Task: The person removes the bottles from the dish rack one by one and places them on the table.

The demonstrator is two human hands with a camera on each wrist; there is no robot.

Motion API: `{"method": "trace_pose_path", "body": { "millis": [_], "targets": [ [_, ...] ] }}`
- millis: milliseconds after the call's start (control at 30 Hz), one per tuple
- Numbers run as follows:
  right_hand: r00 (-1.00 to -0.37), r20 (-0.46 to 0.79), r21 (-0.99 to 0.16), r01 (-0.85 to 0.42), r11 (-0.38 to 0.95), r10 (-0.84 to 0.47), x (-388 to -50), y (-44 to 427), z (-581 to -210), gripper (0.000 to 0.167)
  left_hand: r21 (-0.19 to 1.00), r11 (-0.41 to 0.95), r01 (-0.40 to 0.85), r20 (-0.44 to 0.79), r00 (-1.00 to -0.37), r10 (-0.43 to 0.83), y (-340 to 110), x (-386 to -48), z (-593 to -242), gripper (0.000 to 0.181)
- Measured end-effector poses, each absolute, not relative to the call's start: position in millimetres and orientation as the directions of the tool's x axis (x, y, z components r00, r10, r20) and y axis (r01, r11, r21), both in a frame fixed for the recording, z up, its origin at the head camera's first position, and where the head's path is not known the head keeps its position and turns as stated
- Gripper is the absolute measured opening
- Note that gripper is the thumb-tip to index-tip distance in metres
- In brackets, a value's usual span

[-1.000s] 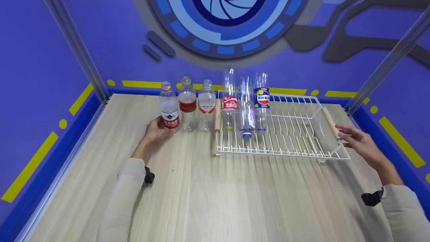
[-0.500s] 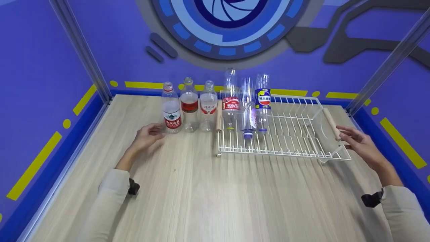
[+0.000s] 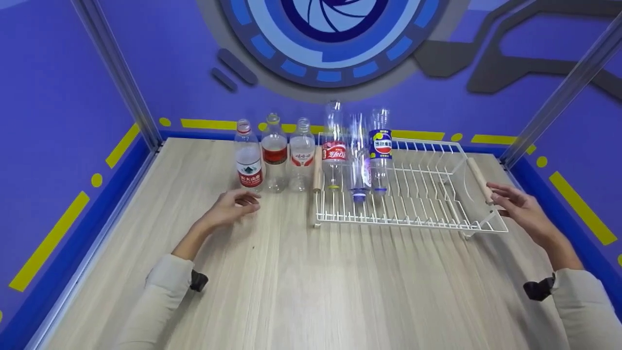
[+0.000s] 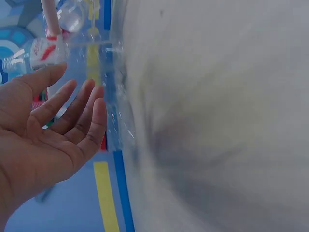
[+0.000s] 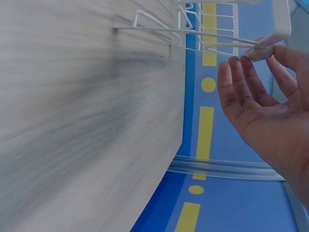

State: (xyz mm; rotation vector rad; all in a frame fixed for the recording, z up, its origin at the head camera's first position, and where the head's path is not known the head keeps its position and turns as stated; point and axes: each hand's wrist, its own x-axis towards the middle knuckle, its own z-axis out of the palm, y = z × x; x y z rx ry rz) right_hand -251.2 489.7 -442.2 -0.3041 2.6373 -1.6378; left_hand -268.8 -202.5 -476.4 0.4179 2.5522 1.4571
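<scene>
My left hand is empty, its fingers loosely bent, just in front of the standing bottles. Nearest to it is a clear plastic bottle with a red and white label. Beside that stand a bottle with a dark red label and a bottle with a red and white one. On the right, my right hand pinches the wooden handle of a white wire dish rack; the right wrist view shows the fingertips at the handle's end.
Three bottles stand upside down in the rack's left part: one red-labelled, one with a purple cap, one blue-labelled. A second wooden handle is beside the standing bottles. Blue-purple walls enclose the table.
My left hand let go of the red and white labelled bottle and drew away leftward, then came back right in front of it. The right hand stays at the rack handle.
</scene>
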Motion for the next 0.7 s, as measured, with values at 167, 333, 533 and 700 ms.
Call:
{"method": "trace_pose_path", "body": {
  "millis": [167,333,533,700],
  "targets": [
    [-0.981,0.075,-0.887,-0.148,0.438,-0.180,-250,490,-441,0.043,0.885,0.419,0.203,0.017,-0.914,0.406,-176,-266,-469,0.036],
    [-0.981,0.081,-0.901,-0.148,0.408,-0.175,-245,492,-441,0.042,0.921,0.320,0.224,0.062,-0.892,0.447,-143,-268,-470,0.042],
    [-0.980,0.080,-0.922,-0.142,0.360,-0.181,-242,493,-442,0.042,0.952,0.228,0.206,0.078,-0.879,0.470,-107,-270,-471,0.057],
    [-0.975,0.097,-0.946,-0.153,0.287,-0.199,-238,495,-440,0.042,0.954,0.184,0.237,0.112,-0.850,0.514,-91,-270,-470,0.062]
  ]
}}
